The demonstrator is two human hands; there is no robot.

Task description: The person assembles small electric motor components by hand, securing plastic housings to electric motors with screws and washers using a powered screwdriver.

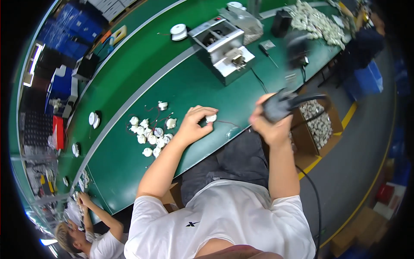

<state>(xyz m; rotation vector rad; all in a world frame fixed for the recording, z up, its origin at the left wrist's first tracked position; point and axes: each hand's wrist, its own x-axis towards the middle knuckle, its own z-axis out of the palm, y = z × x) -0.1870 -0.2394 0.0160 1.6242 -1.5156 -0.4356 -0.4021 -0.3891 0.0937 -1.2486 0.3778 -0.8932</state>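
My left hand (195, 126) rests on the green table, thumb and fingers pinched round a small white round part (211, 118) with a thin dark-red wire trailing to the right. Over the table's front edge, my right hand (275, 127) is closed round a thick black corded tool (278, 105); motion blurs it, and its exact kind cannot be made out. A loose group of similar white round parts (152, 139) with red wires lies left of my left hand.
A silver metal machine (223, 47) stands at the back of the table (116, 172). A blurred black object (297, 45) is beyond my right hand. White parts form a heap (317, 21) at far right. Cardboard boxes (317, 125) of small parts sit below. A co-worker (97, 237) works at lower left.
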